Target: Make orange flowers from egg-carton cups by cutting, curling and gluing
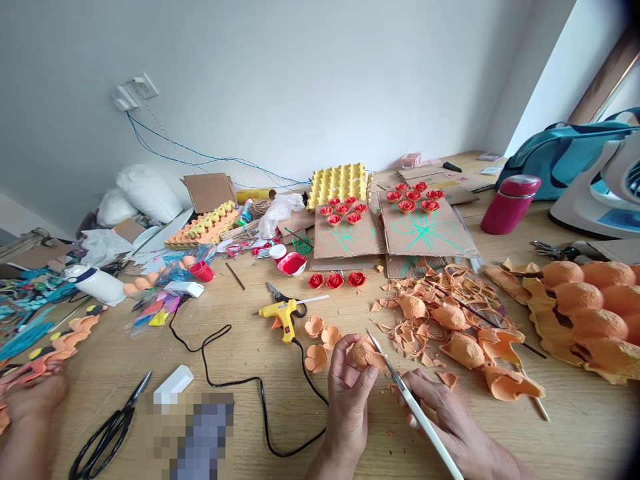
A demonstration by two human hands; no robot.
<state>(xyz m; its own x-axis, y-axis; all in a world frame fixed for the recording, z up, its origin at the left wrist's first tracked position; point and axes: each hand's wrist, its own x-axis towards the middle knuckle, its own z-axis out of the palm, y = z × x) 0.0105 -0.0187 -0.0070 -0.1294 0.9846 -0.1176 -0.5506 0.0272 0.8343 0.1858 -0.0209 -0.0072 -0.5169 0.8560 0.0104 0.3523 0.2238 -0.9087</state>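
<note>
Currently left hand (347, 393) pinches an orange carton cup (361, 355), just right of the yellow glue gun (283, 313) and nearer the person. Right hand (443, 407) clenches a white-handled blade (400, 383), its tip at the cup's edge.

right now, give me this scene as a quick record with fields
left hand: holds an orange carton cup
right hand: grips a white-handled blade, tip beside the cup
near hands: cut petals, yellow glue gun, orange scraps
table: wood, black scissors at lower left
back: red roses on cardboard, yellow egg tray
</note>
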